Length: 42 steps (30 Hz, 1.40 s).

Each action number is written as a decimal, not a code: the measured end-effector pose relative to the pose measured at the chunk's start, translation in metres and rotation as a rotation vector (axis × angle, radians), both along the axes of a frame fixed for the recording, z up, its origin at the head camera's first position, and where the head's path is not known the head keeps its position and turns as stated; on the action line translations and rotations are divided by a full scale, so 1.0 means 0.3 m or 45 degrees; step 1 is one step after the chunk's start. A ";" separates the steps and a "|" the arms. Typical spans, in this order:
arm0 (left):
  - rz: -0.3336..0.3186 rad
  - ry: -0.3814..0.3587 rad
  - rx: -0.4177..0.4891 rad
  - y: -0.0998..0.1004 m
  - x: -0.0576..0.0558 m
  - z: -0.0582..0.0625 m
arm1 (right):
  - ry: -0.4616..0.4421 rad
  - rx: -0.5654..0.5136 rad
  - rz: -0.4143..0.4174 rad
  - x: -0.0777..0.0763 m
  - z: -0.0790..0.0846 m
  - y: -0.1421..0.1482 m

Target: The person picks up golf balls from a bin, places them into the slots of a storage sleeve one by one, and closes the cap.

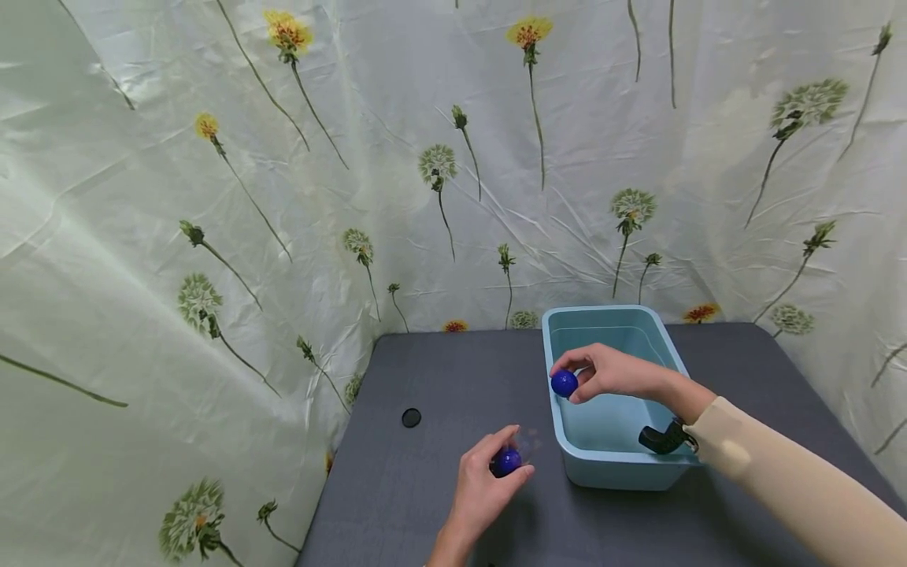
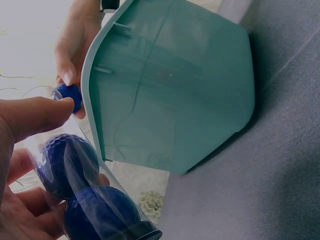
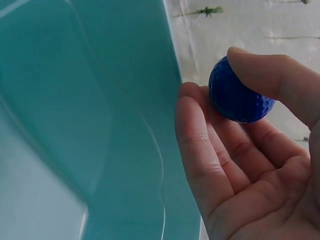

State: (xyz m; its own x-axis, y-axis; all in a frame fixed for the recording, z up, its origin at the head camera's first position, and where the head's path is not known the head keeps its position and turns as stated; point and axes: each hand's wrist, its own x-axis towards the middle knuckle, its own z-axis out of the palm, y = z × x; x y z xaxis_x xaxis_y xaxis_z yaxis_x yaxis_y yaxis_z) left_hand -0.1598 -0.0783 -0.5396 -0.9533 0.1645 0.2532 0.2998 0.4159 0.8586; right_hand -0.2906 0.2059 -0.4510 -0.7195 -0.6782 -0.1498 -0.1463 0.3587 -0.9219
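Note:
My left hand [image 1: 478, 488] grips a clear plastic tube [image 2: 70, 191] above the table, left of the bin. Inside it, two dark blue golf balls [image 2: 67, 162] are stacked in the left wrist view, over a black end [image 2: 142, 231]. Between thumb and fingertips, my right hand [image 1: 602, 370] pinches another blue golf ball [image 3: 237, 97], held at the left rim of the light blue bin [image 1: 609, 474]. A small black round cap [image 1: 411, 417] lies on the table, away to the left of both hands.
The bin stands on the right part of a dark grey table [image 1: 453, 370]. A black wrist device [image 1: 662, 439] on the right arm hangs over the bin's near end. Behind and to the left hangs a white curtain [image 1: 397, 142] with dandelion prints.

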 end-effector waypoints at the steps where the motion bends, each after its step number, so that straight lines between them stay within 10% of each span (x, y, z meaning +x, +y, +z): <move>1: 0.003 -0.001 -0.002 -0.001 0.000 0.001 | -0.003 -0.012 0.012 0.008 0.000 -0.005; 18: -0.001 0.096 0.009 -0.013 -0.001 -0.003 | 0.175 0.014 0.198 0.132 0.013 -0.125; 42: 0.003 0.127 0.025 -0.050 0.003 0.008 | 0.266 0.042 0.255 0.172 0.013 -0.216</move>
